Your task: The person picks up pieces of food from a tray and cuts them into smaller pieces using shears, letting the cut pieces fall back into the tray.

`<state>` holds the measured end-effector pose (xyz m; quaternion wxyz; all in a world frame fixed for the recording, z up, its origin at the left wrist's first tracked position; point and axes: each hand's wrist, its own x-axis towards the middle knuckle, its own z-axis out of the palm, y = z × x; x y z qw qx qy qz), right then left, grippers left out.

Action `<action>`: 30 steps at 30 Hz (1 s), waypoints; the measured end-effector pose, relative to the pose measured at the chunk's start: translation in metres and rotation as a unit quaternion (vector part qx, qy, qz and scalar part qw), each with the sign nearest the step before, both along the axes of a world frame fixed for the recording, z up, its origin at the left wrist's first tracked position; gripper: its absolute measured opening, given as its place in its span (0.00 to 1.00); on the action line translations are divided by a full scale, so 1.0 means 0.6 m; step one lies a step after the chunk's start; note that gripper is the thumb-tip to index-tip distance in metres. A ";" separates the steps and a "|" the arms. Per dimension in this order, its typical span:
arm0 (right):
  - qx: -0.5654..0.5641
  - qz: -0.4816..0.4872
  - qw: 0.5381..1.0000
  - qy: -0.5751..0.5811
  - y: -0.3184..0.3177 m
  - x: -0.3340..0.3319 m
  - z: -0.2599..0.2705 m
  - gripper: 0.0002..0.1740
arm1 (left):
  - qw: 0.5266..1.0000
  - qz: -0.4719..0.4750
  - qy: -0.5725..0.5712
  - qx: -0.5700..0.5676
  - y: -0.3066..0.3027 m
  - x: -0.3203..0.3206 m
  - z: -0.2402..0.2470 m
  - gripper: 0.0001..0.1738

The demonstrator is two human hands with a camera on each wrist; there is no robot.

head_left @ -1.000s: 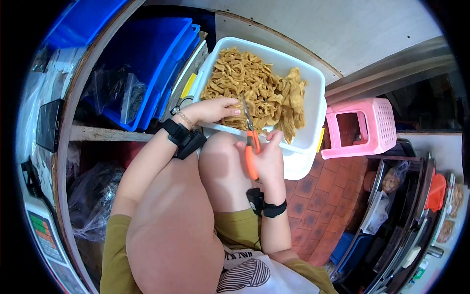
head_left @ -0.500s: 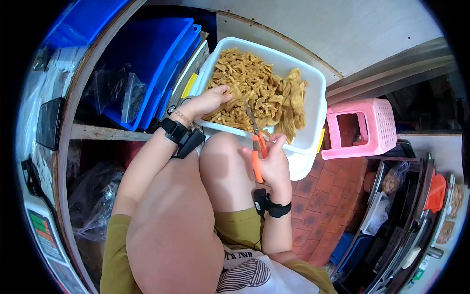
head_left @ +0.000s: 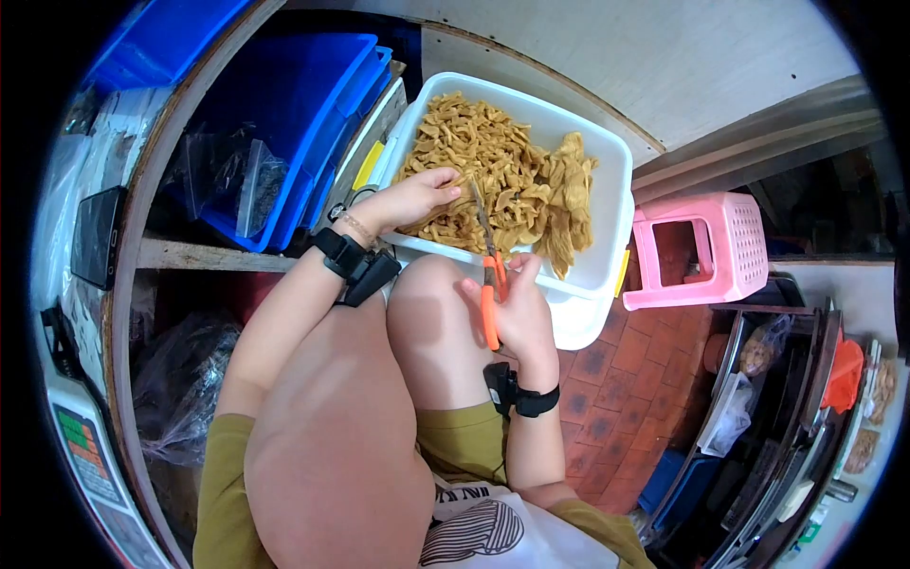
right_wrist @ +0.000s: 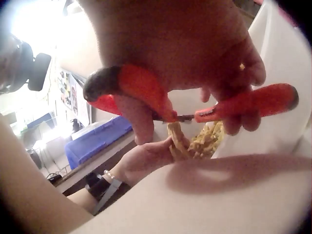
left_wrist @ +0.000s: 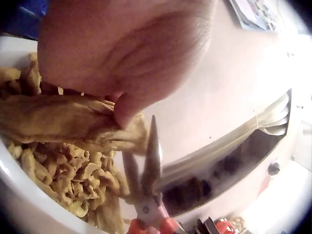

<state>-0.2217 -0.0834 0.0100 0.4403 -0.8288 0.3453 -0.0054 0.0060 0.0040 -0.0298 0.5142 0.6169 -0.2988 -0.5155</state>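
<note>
- Wrinkled tan strip [left_wrist: 58, 117], held over the heap in the white plastic tub [head_left: 609, 180]; its end lies at the parted blades of the orange-handled scissors [head_left: 489, 303];
- Left hand [head_left: 412, 201], thumb and fingers pinching the strip;
- Right hand [head_left: 527, 318], fingers curled round the scissors' handles;
- Short tan pieces [head_left: 464, 133] heaped in the tub; longer folded pieces [head_left: 569, 194] bunched to their right;
- Pink plastic stool [head_left: 744, 247] right of the tub; blue plastic bins [head_left: 275, 85] to its left; red floor tiles [head_left: 611, 389] below.

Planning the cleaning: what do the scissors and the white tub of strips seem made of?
Scissors: blades look metal, grey with dull sheen; orange handles seem smooth plastic or rubber, being evenly coloured. White tub: probably smooth plastic, given its rounded corners.
</note>
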 end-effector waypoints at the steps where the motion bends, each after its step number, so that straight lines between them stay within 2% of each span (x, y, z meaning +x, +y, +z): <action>1: 0.000 0.000 1.000 0.000 0.000 0.000 0.002 0.45 | 1.000 0.001 -0.023 0.000 0.000 -0.001 0.004 0.22; 8: 0.000 0.008 1.000 0.003 -0.002 -0.005 0.000 0.45 | 0.998 0.044 -0.031 0.023 0.000 -0.004 0.018 0.21; 10: 0.004 0.014 1.000 0.003 -0.001 -0.005 0.003 0.45 | 1.000 0.014 -0.014 -0.014 0.000 -0.002 0.010 0.21; 16: 0.026 -0.003 1.000 0.013 -0.002 -0.003 0.005 0.45 | 0.998 -0.037 -0.040 0.015 -0.001 -0.001 0.004 0.19; 26: 0.029 0.015 0.999 0.009 -0.004 -0.002 0.005 0.44 | 0.998 -0.042 -0.046 0.003 -0.004 -0.004 -0.003 0.17; 30: 0.045 0.026 0.999 0.007 -0.003 -0.002 0.010 0.45 | 0.989 -0.090 -0.114 -0.039 -0.007 -0.010 0.002 0.15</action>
